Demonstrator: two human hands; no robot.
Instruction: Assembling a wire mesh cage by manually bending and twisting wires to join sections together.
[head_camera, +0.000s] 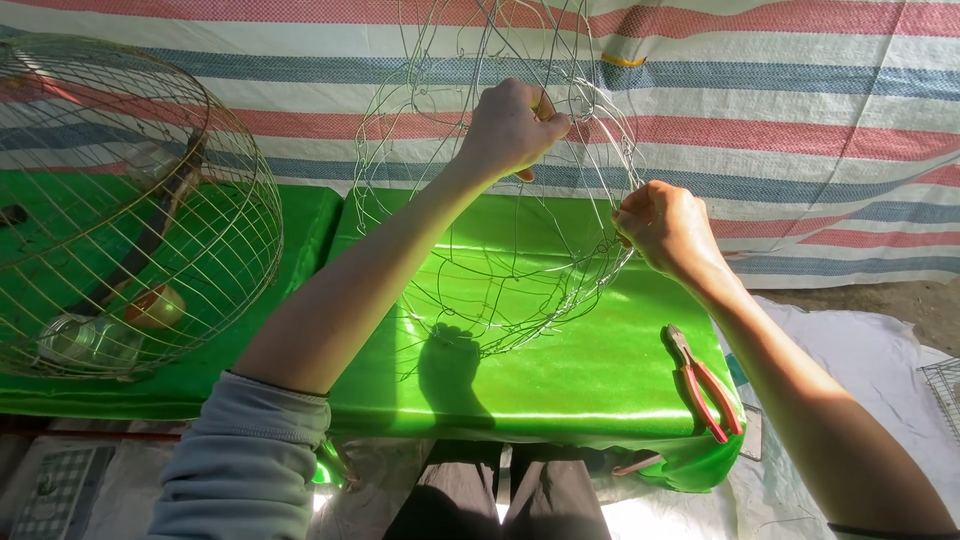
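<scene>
A loose frame of thin silver wire (505, 255) stands upright over a shiny green cushion (590, 370). My left hand (512, 128) is raised and closed on the wire near the frame's top. My right hand (665, 228) pinches the wire at the frame's right rim, lower down. Both arms reach forward over the cushion. Red-handled pliers (705, 385) lie on the cushion's right end, just below my right forearm.
A finished round wire cage (150, 215) sits on a second green cushion (300, 225) at the left, with a small bowl and round object inside. A striped tarp (800, 130) hangs behind. White sheeting (860, 380) covers the ground at right.
</scene>
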